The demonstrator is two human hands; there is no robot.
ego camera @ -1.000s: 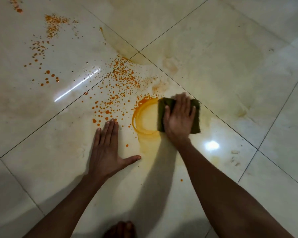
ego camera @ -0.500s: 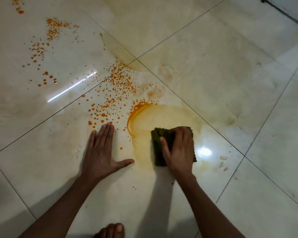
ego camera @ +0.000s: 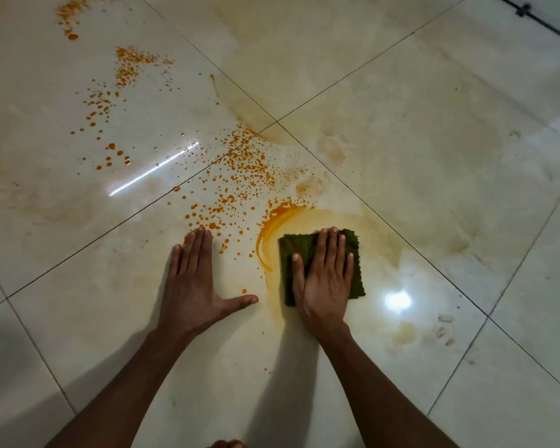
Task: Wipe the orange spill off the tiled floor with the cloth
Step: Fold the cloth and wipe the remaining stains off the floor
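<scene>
Tiled floor (ego camera: 434, 156): glossy cream tiles with thin dark grout lines; four tiles meet at a joint up and left of the cloth. A bright round glare sits just right of the cloth, and a thin white streak of reflected light lies well up and left of it.

Orange spill (ego camera: 243, 176): scattered droplets spread up and left of the cloth, across the grout line and on toward the far left corner of the view. A thicker orange arc curves close along the cloth's left edge and over its upper-left corner. Pale yellowish smears fan out above and to the right of the cloth, and a faint yellow trail runs down from its lower-left corner.

Right hand (ego camera: 325, 279): laid palm-down on the cloth, fingers straight and slightly apart, thumb resting along the cloth's left part; it presses flat and does not pinch. The fingertips reach the cloth's upper edge.

Left hand (ego camera: 193, 282): flat on bare tile just left of the cloth, apart from it, fingers together and thumb splayed out toward the cloth. The fingertips sit at the lower edge of the droplets.

Cloth (ego camera: 296, 245): dark green, folded to a rough square, lying flat on the floor under the right hand, with its left and right margins showing.

Toes (ego camera: 227, 443): barely visible at the bottom edge, below the cloth.
</scene>
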